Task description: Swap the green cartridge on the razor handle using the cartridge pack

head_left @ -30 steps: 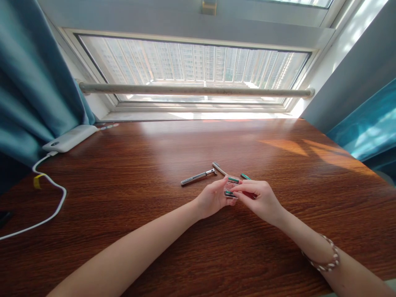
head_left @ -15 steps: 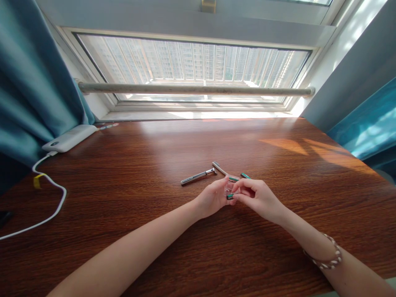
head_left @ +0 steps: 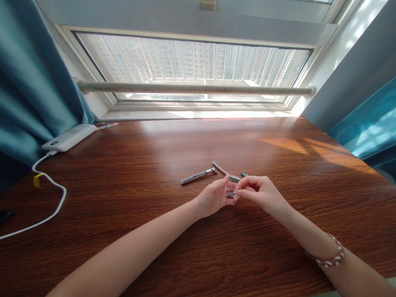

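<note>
My left hand (head_left: 213, 198) grips a small clear plastic case (head_left: 230, 189) holding green razor cartridges, just above the wooden table (head_left: 139, 194). My right hand (head_left: 261, 190) pinches a green cartridge (head_left: 232, 194) at the case's near edge, fingers curled. Just beyond the hands lie a metal razor handle (head_left: 198, 176), a second pale handle (head_left: 220, 168) and a loose green cartridge (head_left: 244, 174).
A white power bank (head_left: 69, 137) sits at the far left by the teal curtain (head_left: 34, 82), its white cable (head_left: 49, 198) looping across the table's left side. A window rail (head_left: 194, 88) runs along the back. A beaded bracelet (head_left: 329, 259) circles my right wrist.
My right hand has shifted slightly right and up, pulling its pinch along the case's near edge. Less of the green cartridge shows now. My left hand has stayed in place.
</note>
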`<action>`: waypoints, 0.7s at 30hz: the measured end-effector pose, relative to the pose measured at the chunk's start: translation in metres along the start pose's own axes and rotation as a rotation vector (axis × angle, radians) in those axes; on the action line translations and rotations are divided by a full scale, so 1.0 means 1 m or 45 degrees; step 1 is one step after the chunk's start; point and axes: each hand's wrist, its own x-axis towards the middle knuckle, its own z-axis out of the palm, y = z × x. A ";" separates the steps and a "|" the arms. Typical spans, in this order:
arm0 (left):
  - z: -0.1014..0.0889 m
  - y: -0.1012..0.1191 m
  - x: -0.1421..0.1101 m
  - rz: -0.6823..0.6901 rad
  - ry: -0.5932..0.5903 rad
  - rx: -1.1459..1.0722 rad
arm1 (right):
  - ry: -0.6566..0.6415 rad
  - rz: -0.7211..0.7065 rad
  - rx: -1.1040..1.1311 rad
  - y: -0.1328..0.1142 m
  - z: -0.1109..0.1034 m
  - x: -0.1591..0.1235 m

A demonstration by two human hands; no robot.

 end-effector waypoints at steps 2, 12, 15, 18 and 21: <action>-0.001 -0.001 0.000 -0.007 -0.028 0.002 | 0.147 0.012 0.136 0.002 0.000 0.001; -0.003 -0.002 0.000 -0.027 -0.081 -0.009 | 0.295 0.102 0.184 0.008 0.009 0.000; -0.002 -0.001 0.000 -0.010 -0.101 0.002 | 0.294 0.082 0.178 0.010 0.010 -0.001; -0.001 -0.001 0.000 0.000 -0.115 -0.004 | 0.339 0.036 0.082 0.011 0.012 -0.001; 0.001 -0.001 -0.001 0.023 -0.104 -0.017 | 0.411 -0.018 0.014 0.010 0.011 -0.001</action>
